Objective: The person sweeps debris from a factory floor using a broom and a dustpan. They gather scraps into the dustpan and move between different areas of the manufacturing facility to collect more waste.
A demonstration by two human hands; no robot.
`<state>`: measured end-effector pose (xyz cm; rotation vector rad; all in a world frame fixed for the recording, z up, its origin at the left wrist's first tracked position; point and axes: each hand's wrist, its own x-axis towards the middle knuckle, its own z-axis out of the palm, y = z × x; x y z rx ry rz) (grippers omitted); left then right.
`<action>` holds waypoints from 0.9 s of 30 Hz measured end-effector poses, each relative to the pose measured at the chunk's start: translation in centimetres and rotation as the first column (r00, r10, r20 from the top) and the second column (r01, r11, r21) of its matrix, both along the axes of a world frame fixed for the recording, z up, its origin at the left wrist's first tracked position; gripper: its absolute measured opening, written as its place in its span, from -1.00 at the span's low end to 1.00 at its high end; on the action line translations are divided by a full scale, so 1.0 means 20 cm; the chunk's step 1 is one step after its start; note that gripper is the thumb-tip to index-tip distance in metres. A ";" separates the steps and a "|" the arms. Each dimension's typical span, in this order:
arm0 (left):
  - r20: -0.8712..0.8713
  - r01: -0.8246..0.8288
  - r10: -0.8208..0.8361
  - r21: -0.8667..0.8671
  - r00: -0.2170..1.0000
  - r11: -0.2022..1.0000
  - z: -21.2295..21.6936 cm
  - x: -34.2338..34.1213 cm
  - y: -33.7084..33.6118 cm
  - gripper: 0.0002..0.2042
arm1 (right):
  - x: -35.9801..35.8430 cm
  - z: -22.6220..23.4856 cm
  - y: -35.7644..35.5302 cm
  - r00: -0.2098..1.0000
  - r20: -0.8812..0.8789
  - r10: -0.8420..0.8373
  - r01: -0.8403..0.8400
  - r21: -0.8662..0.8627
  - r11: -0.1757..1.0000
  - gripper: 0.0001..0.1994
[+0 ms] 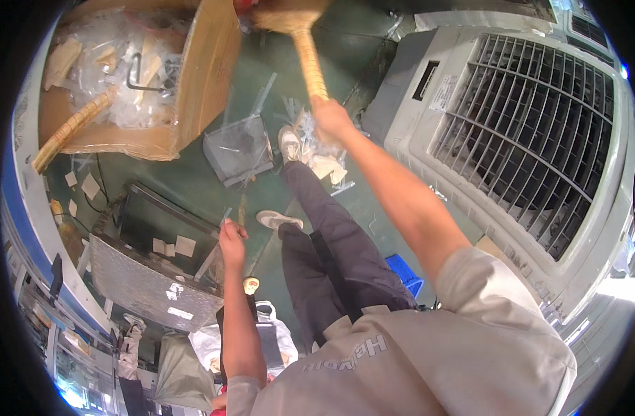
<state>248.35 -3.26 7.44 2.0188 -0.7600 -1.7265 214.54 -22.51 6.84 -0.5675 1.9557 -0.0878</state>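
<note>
Yellowish broom (306, 54), handle end inside the right hand (332, 120).

The broom (308, 55) in your right grip (331, 119) has its blurred head (286, 15) cut off above; whether your left grip (232, 240) pinches the strip (226, 213), you can't tell. Plastic (140, 112) hides the end of a second handle (74, 130) inside the box (210, 69).

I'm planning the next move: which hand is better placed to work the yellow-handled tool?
Likely the right: the right hand already grips the tool. The left hand is apart from it and seems to pinch a thin strip.
</note>
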 end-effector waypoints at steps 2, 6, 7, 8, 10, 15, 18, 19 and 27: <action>-0.007 -0.003 0.003 0.009 1.000 1.000 0.03 0.01 0.04 -0.65 | 0.03 -0.15 0.19 0.963 -0.083 0.258 -0.257 0.018 0.966 -0.44; -0.015 -0.060 0.061 0.028 0.998 0.998 0.02 0.06 0.12 -0.62 | -0.17 0.23 0.62 0.926 -0.063 0.372 -0.335 0.316 0.887 -0.43; -0.011 -0.054 0.054 0.024 0.998 0.998 0.01 0.07 0.13 -0.62 | -0.24 0.42 0.67 0.915 -0.044 0.401 -0.373 0.286 0.883 -0.42; -0.006 -0.048 0.048 0.016 0.999 0.999 -0.01 0.06 0.12 -0.62 | -0.30 0.61 0.65 0.930 -0.047 0.365 -0.330 0.334 0.883 -0.42; -0.015 -0.057 0.057 0.009 0.998 0.998 -0.05 0.07 0.15 -0.62 | -0.36 0.93 0.64 0.950 -0.066 0.305 -0.262 0.362 0.894 -0.42; 0.059 -0.022 0.022 0.000 0.998 1.000 -0.03 0.06 0.22 -0.62 | -0.32 0.75 0.49 0.967 -0.125 0.224 -0.218 0.058 0.974 -0.43; 0.009 -0.022 0.022 0.009 1.000 1.000 0.01 0.05 0.20 -0.61 | -0.14 0.22 0.06 0.996 0.077 0.051 -0.046 -0.073 0.996 -0.43; -0.005 -0.010 0.010 0.016 1.000 1.000 0.02 0.06 0.21 -0.61 | -0.06 0.13 0.04 0.995 0.062 0.084 -0.085 0.014 0.996 -0.44; 0.080 0.012 -0.009 -0.041 0.997 0.999 0.06 0.16 0.48 -0.59 | -0.44 0.41 1.16 0.822 -0.180 0.541 -0.493 0.252 0.833 -0.45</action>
